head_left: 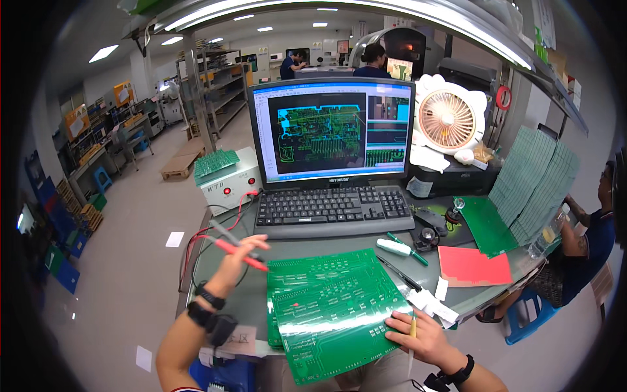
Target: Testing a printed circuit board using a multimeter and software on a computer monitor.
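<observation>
A large green circuit board [326,313] lies tilted at the front of the bench, over another board whose edge [275,326] shows at its left. My left hand [236,261] is raised beside the board's upper left corner, closed round a red test probe [241,255]. A blurred grey rod [225,232] also sticks out there. Red and black leads run back from here. My right hand [424,336] grips the board's right edge, fingers on top. Between its fingers stands a slim pale yellow pen-shaped tool [413,326].
Behind the board stand a keyboard [333,206] and a monitor [320,134] with a circuit layout. A white box [232,186] is left, a fan [447,117] right. A green-capped white marker [393,247], red sheet [475,266] and racked boards [535,170] lie right. Another person [591,248] sits there.
</observation>
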Available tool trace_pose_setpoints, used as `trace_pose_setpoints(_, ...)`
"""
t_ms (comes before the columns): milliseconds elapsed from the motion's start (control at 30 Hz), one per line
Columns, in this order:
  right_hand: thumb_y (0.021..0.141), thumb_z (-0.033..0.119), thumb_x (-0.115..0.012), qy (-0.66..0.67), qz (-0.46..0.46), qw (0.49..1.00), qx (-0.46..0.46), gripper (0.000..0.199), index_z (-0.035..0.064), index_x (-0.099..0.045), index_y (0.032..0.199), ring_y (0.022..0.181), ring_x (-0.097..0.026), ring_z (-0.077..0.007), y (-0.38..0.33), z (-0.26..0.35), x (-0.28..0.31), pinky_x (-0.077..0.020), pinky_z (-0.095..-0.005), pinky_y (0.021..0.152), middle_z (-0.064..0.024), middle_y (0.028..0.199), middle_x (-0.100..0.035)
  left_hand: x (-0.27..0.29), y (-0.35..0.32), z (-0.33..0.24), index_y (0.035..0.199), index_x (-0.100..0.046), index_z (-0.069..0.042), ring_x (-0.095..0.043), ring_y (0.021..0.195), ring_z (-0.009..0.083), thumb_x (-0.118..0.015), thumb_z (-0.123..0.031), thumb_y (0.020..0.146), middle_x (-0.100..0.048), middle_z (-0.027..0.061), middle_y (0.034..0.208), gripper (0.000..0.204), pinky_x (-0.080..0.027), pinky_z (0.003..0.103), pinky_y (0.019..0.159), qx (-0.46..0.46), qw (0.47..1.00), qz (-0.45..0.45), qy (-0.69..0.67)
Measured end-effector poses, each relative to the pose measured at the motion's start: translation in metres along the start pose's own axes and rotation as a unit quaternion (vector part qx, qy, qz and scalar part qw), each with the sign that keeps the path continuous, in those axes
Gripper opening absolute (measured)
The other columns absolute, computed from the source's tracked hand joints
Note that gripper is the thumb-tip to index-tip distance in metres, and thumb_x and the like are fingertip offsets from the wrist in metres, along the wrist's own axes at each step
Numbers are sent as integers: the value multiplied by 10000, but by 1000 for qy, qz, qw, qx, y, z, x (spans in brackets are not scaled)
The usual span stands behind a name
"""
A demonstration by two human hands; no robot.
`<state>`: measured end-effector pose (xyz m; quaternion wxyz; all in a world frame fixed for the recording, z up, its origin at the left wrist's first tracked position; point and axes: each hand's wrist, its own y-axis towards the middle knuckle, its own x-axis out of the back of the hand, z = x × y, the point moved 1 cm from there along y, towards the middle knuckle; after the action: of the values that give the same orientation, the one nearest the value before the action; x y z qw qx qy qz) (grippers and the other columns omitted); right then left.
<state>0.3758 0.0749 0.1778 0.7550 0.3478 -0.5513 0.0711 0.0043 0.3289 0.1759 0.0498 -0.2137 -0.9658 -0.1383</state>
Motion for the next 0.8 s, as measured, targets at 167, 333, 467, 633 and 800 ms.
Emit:
trace_pose_setpoints(167,810,139,-623,-10,-61,997,53,241,150,-685,1043,1126,-635,-228,12,-18,12,-517,-397,870,-35,1182,-671,48,-82,-66,915,-646,2,-654,932,235,-399,-279,959,-680,150,1002,378,-530,337,799,204,960,-131,-143)
trace_pose_setpoints(333,787,116,-630,0,-84,994,75,246,133,-683,1026,1075,-660,-258,16,-31,17,-515,-424,894,-56,1109,-695,77,-88,-140,803,-589,-21,-653,788,235,-409,-284,939,-657,133,887,346,-545,338,647,264,950,-131,-108)
trace_pose_setpoints(467,777,87,-630,7,-107,992,70,250,118,-677,1020,1076,-659,-287,15,-41,20,-518,-444,894,-75,1116,-694,62,-47,-186,782,-579,-36,-651,774,203,-437,-266,936,-655,111,883,311,-541,295,649,284,950,-113,-57)
trace_pose_setpoints(633,752,81,-675,-14,-135,989,55,262,95,-680,1014,1082,-653,-308,20,-39,42,-514,-463,896,-93,1117,-693,20,24,-237,775,-599,-102,-648,784,135,-469,-256,920,-673,58,884,248,-525,257,631,270,959,-50,71)
trace_pose_setpoints(800,734,5,-666,24,-205,978,-1,338,55,-674,1068,1080,-644,-356,13,-32,54,-517,-420,896,-134,1118,-689,-3,38,-227,851,-583,-89,-630,748,159,-432,-347,933,-663,64,879,310,-489,276,638,138,990,12,-38)
